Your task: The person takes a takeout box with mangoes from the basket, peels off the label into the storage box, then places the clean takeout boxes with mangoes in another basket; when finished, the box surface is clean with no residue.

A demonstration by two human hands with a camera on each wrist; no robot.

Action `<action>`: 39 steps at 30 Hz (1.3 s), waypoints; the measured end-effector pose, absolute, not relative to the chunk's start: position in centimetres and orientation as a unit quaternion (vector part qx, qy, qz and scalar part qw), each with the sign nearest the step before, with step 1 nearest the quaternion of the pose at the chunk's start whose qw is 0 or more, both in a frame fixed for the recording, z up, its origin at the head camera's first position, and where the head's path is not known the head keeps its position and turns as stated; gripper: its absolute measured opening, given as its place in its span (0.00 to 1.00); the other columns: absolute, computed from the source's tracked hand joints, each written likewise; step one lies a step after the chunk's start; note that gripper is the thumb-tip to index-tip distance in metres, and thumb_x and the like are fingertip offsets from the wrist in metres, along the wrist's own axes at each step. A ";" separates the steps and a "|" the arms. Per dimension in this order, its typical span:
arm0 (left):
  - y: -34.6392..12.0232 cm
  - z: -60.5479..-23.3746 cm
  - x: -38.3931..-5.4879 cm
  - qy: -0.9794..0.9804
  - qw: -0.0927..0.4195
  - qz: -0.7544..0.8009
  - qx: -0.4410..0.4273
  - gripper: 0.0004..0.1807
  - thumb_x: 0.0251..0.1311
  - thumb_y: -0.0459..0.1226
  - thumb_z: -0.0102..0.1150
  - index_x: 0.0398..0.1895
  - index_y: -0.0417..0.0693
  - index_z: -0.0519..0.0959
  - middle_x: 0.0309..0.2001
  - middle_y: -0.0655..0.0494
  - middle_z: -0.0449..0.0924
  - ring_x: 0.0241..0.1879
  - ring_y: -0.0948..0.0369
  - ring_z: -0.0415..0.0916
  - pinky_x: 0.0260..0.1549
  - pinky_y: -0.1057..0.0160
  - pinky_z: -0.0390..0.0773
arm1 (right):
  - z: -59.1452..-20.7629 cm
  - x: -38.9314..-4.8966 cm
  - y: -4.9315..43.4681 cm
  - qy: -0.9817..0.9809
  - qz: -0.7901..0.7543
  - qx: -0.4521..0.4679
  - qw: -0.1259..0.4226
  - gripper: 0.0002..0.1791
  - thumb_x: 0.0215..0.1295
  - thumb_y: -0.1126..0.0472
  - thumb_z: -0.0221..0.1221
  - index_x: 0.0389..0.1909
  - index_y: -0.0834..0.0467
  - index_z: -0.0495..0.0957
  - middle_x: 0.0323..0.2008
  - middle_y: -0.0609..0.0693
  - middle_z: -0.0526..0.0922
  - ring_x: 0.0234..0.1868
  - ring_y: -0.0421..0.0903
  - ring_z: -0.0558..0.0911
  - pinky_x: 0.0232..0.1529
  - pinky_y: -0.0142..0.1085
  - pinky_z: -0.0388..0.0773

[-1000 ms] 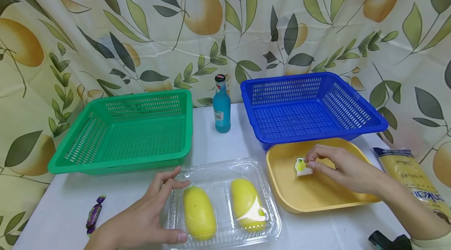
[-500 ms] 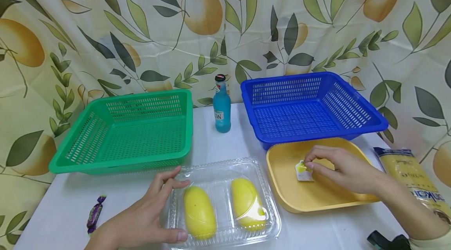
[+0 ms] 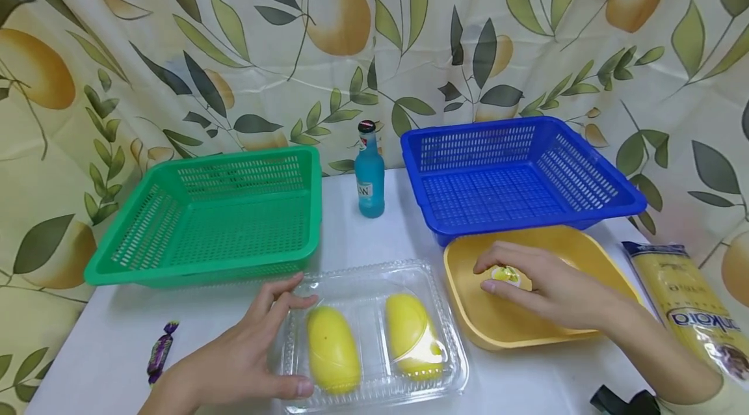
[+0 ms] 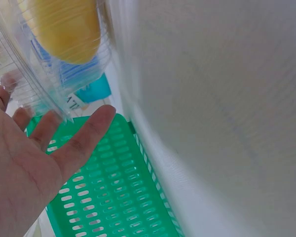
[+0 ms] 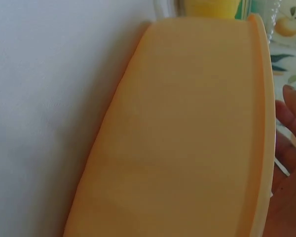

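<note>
A clear plastic clamshell container (image 3: pixel 372 343) lies at the front middle of the table with two smooth yellow oblongs (image 3: pixel 333 350) in it, possibly mangoes. My left hand (image 3: pixel 240 350) rests along its left side, fingers and thumb spread and touching the edge. In the left wrist view, the left hand (image 4: pixel 44 153) has its fingertips partly behind the clear plastic. My right hand (image 3: pixel 556 288) is over a shallow orange-yellow tray (image 3: pixel 468 321), thumb and index finger apart. Through that gap shows a small white-and-yellow packet (image 3: pixel 508 275), partly hidden. The tray wall (image 5: pixel 187 123) fills most of the right wrist view.
A green basket (image 3: pixel 201 265) stands back left and a blue basket (image 3: pixel 532 223) back right, with a blue bottle (image 3: pixel 370 174) between them. At left lies a purple-wrapped candy (image 3: pixel 160 353). A yellow snack bag (image 3: pixel 684 304) and a black object (image 3: pixel 623 402) are at right.
My right hand has loosened its pinch on the packet and moved slightly left over it, thumb and fingers now parted. The left hand and the container have stayed in place.
</note>
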State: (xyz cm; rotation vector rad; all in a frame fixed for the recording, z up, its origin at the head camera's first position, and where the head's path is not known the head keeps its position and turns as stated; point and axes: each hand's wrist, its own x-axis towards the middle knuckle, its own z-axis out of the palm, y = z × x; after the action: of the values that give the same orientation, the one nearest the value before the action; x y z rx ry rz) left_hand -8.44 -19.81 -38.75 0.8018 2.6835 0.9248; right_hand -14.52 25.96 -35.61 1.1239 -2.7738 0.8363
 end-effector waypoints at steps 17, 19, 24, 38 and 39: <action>-19.8 -38.8 -8.6 0.907 0.082 0.307 0.277 0.52 0.50 0.67 0.71 0.76 0.65 0.60 0.80 0.60 0.42 0.76 0.45 0.57 0.59 0.38 0.76 | -36.1 -14.1 22.2 -0.884 0.282 0.371 -0.035 0.31 0.69 0.47 0.66 0.71 0.39 0.68 0.71 0.38 0.68 0.72 0.43 0.68 0.64 0.48 0.77; -19.8 -38.8 -8.5 0.907 0.080 0.306 0.277 0.52 0.50 0.67 0.71 0.76 0.65 0.60 0.80 0.59 0.42 0.76 0.45 0.57 0.59 0.39 0.76 | -36.2 -14.2 22.0 -0.882 0.283 0.374 -0.040 0.32 0.69 0.45 0.66 0.71 0.40 0.68 0.72 0.39 0.68 0.73 0.44 0.68 0.65 0.52 0.76; -19.8 -38.8 -8.4 0.908 0.081 0.307 0.274 0.52 0.50 0.67 0.72 0.76 0.67 0.59 0.80 0.58 0.42 0.76 0.46 0.56 0.60 0.39 0.76 | -36.4 -14.1 21.5 -0.882 0.287 0.369 -0.062 0.37 0.65 0.40 0.67 0.73 0.38 0.66 0.75 0.38 0.64 0.75 0.49 0.65 0.65 0.60 0.73; -19.8 -38.8 -8.3 0.910 0.078 0.306 0.270 0.52 0.50 0.67 0.71 0.76 0.67 0.59 0.81 0.65 0.38 0.76 0.45 0.56 0.60 0.38 0.76 | -37.3 -13.9 21.1 -0.880 0.277 0.366 -0.117 0.56 0.52 0.32 0.71 0.80 0.33 0.53 0.83 0.41 0.46 0.80 0.62 0.53 0.62 0.72 0.68; -19.8 -38.8 -8.3 0.910 0.078 0.306 0.270 0.52 0.50 0.67 0.71 0.76 0.66 0.60 0.81 0.65 0.38 0.76 0.46 0.56 0.60 0.39 0.76 | -37.3 -13.9 21.1 -0.880 0.278 0.367 -0.118 0.57 0.52 0.32 0.71 0.81 0.33 0.52 0.83 0.41 0.46 0.80 0.62 0.53 0.62 0.73 0.68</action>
State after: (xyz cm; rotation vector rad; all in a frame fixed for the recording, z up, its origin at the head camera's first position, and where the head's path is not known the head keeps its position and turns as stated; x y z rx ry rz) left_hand -8.34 -19.82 -38.79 0.8075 2.7244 0.9163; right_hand -13.89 21.09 -37.34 1.2496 -2.9916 0.9454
